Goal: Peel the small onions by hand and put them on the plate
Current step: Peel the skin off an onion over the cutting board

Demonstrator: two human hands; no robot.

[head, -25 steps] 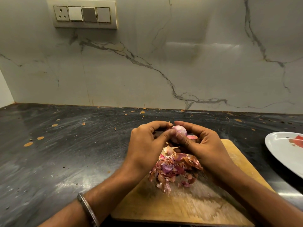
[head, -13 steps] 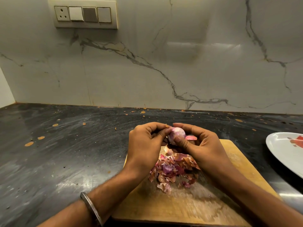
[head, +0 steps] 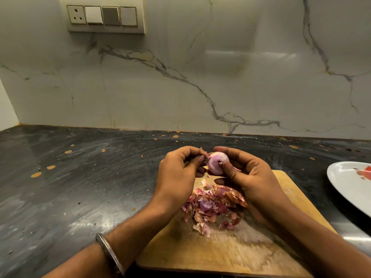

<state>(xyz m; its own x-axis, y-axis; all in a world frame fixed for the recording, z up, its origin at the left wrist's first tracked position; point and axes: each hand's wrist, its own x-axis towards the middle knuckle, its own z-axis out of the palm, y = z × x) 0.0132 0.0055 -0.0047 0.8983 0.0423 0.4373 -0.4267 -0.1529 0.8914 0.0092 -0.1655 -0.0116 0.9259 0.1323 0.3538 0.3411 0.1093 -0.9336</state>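
A small pink-white onion [head: 217, 163] is held above the wooden cutting board [head: 230, 251]. My right hand [head: 251, 177] grips it, thumb pressed on its near face. My left hand [head: 178, 173] sits just left of it, thumb and forefinger pinched on a strip of skin at the onion's left edge. A heap of pink and brown onion peels [head: 214, 207] lies on the board under my hands. The white plate [head: 353, 183] with a red mark sits at the right edge, partly cut off; no onions show on its visible part.
The board rests on a dark, scuffed stone counter [head: 80, 187] with orange specks. A marble backsplash [head: 200, 77] rises behind, with a switch panel [head: 104, 16] at upper left. A metal bangle [head: 110, 255] circles my left wrist.
The onion has turned in my right hand, showing more of its peeled face. My left fingers have shifted from over the onion to pinching skin at its left side.
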